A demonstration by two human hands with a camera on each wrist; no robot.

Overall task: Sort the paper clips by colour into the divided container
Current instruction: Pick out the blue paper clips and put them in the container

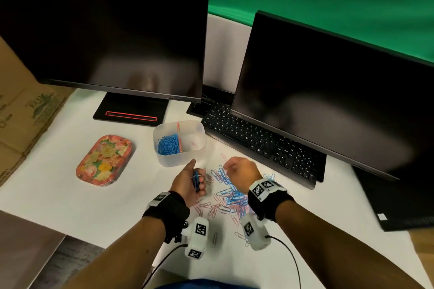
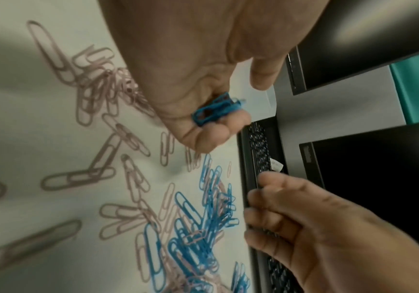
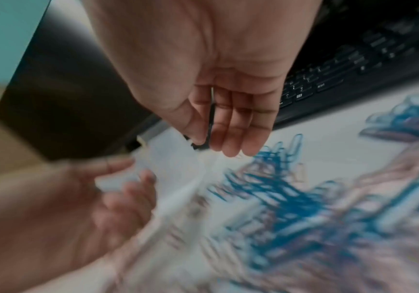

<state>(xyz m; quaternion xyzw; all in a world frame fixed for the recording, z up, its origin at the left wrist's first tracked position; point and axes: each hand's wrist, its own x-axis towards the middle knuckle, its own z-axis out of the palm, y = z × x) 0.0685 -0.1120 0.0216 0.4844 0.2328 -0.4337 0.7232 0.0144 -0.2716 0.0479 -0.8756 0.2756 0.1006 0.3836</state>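
Observation:
A translucent divided container [image 1: 164, 159] stands on the white table [image 1: 70, 195]. Its left compartment holds a heap of blue clips [image 1: 168, 144]; one pink clip [image 1: 193, 144] lies in the right one. Just in front of it, my left hand [image 1: 196, 171] grips a bundle of blue clips [image 1: 196, 182], also seen in the left wrist view as blue clips [image 2: 216, 111] held in curled fingers. A mixed pile of blue and pink clips [image 1: 229, 197] lies on the table. My right hand [image 1: 231, 168] hovers over the pile with relaxed fingers [image 3: 233, 138] and nothing visibly held.
A black keyboard [image 1: 258, 148] runs along the right of the pile, under a dark monitor [image 1: 328, 101]. A second monitor [image 1: 105, 37] and its base [image 1: 130, 112] stand behind the container. A floral tray [image 1: 104, 161] lies at the left, and a cardboard box [image 1: 23, 119] beyond it.

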